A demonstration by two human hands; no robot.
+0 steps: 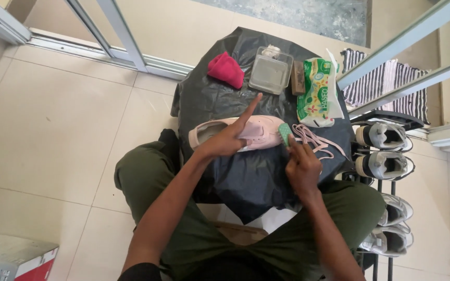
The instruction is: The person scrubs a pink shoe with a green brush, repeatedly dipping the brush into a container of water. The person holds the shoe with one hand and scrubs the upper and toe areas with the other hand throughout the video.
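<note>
Head view: left hand [224, 143] steadies the pink shoe [256, 132], forefinger out; right hand [302, 167] fingers pinch a green sponge [285, 133] at its toe. Best held firm, rubbed lightly.

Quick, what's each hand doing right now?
Left hand: resting on the pink shoe, index finger extended.
Right hand: closed on a green sponge at the shoe's toe.

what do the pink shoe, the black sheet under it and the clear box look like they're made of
The pink shoe, steadied by the left hand, looks like smooth leather or synthetic leather: matte, with stitched panels. The black sheet appears to be thin plastic film, crinkled with glossy highlights. The clear box seems to be rigid transparent plastic, since its contents show through. The right hand holds a small green piece, possibly a sponge or cloth.
</note>
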